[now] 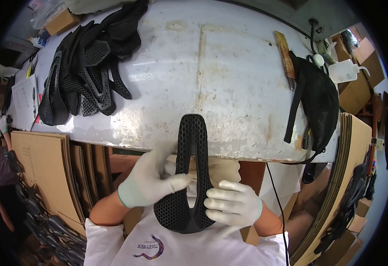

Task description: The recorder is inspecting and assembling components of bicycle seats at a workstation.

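A black honeycomb-textured bicycle saddle is held upright in front of my chest, its narrow nose overlapping the table's near edge. A long slot runs down its middle. My left hand, in a white glove with a green cuff, grips the saddle's left side, its thumb reaching across to the slot. Motion blurs its other fingers, partly hidden behind the saddle. Gloved too, my right hand holds the wide part's right edge, fingers bent over the front. Pale cloth shows behind the saddle.
Several black honeycomb saddle pieces are heaped on the worn metal-topped table at far left. At right lie a black pouch, a rusty flat tool and a white squeeze bottle. Cardboard sheets flank me; a black cable hangs down.
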`<state>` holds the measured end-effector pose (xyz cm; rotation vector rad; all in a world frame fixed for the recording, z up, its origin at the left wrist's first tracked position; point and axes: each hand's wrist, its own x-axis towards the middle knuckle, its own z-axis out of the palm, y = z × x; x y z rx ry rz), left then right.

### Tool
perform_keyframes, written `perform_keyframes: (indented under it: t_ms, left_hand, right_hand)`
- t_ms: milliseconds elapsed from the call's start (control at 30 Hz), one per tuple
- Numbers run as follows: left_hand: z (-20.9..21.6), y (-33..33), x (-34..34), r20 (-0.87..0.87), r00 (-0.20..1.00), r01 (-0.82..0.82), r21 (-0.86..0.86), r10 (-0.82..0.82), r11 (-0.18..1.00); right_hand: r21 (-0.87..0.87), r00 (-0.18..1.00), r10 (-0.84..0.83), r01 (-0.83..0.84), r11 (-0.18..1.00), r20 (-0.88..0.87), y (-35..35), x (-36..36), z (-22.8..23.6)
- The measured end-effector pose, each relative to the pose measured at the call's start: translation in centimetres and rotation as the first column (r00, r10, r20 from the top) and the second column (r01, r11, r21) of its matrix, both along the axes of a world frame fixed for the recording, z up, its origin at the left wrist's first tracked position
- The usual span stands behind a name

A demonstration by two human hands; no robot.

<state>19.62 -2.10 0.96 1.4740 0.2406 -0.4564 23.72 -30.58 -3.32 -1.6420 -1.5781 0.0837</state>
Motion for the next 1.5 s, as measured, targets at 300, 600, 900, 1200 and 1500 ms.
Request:
perform_keyframes:
  t_ms: [300, 600, 900, 1200, 1500]
  left_hand:
    - [1.2, -1.5, -1.5, -0.173, 0.955, 0.24, -0.023, -0.241, 0.97]
    - [0.9, -1.3, -2.2, -0.165, 0.977, 0.123, -0.071, -0.134, 0.99]
    - [1.2, -0.5, -2.0, -0.113, 0.986, 0.124, -0.029, -0.126, 0.992]
    - [-4.3, 0.3, -2.4, 0.702, 0.573, 0.124, 0.435, -0.423, 0.892]
    - [-6.3, -0.5, -3.0, 0.816, 0.409, 0.157, 0.379, -0.41, 0.912]
  right_hand:
    - [-0.287, 0.282, -0.287, 0.043, 0.957, -0.915, 3.3, 1.6, 1.4]
    - [-0.248, 0.458, -0.197, -0.053, 0.967, -0.867, 3.9, 0.6, 0.8]
    - [-0.372, 0.263, -0.315, -0.203, 0.906, -0.912, 4.0, 0.9, 3.0]
    - [-0.111, 0.874, -0.349, 0.331, 0.937, -0.34, 3.8, 2.2, 3.9]
    - [0.006, 0.958, -0.212, 0.218, 0.976, -0.194, 5.6, 1.3, 4.1]
